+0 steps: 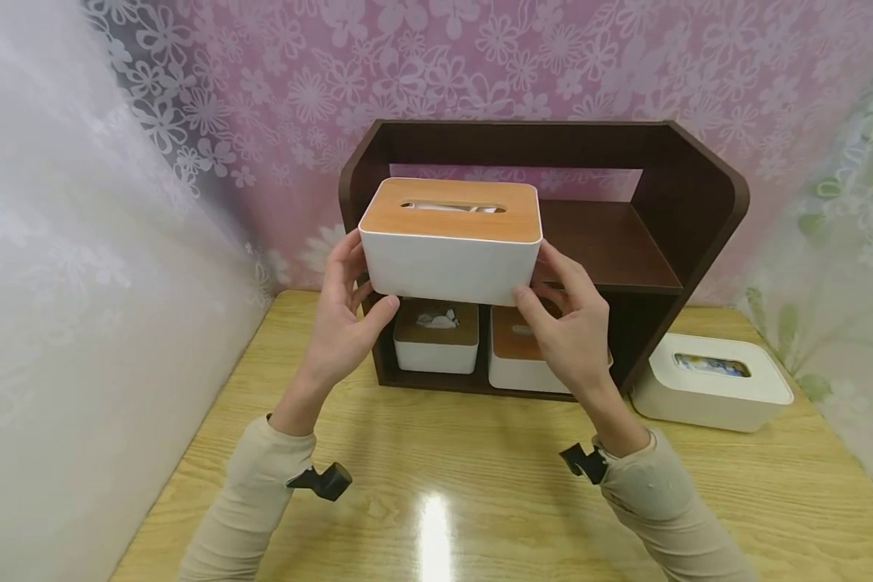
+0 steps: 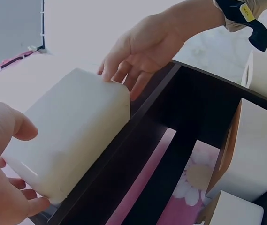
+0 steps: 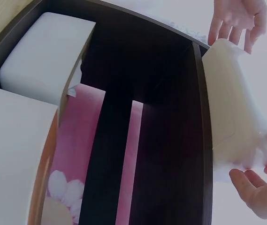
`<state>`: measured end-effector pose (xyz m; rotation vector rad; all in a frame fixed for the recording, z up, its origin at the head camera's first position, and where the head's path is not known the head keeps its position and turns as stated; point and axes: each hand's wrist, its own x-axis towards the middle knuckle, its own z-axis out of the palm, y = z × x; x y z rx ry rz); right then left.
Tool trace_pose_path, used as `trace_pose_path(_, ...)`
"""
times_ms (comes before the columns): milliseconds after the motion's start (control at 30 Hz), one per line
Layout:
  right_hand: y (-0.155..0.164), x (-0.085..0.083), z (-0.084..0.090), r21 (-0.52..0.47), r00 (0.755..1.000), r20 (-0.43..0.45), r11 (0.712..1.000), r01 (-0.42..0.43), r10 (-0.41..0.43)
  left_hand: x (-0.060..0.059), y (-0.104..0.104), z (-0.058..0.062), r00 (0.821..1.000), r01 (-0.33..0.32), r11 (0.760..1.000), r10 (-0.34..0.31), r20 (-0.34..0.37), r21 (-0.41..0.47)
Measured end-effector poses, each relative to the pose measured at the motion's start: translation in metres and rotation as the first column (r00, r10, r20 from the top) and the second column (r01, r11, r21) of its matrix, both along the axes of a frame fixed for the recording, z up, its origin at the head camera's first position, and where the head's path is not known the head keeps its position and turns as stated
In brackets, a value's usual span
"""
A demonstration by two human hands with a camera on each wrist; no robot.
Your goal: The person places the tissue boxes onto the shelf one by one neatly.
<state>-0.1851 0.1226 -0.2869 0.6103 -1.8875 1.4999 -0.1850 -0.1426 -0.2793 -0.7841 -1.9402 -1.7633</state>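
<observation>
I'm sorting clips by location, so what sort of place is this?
Probably a small indoor booth or curtained corner for tabletop work: a pink flower-patterned backdrop hangs close behind a wood-grain table, which bears a dark brown shelf unit with tissue boxes in it.

A yellow label (image 2: 247, 12) is borne by a black wrist mount (image 2: 259, 36); dark characters (image 2: 246, 11) are seen on it. None can be read with certainty.
</observation>
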Motion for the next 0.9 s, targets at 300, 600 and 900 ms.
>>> trace_pose_path(300,-0.002,0.000,0.007,0.040,0.997,0.076,0.999,0.008,-0.011,-0.001,-0.001,0.011,0.995,-0.088,0.986,0.094,0.037,-0.144)
trace_pose_path(600,-0.002,-0.001,0.024,0.040,0.964,0.253,0.995,-0.094,0.081,-0.005,0.004,0.018,0.988,-0.112,0.972,0.132,0.086,-0.207)
trace_pose_path(900,-0.002,-0.014,0.031,-0.030,0.928,0.341,0.988,-0.153,0.154,-0.013,0.013,0.024,0.981,-0.091,0.973,0.124,0.150,-0.211)
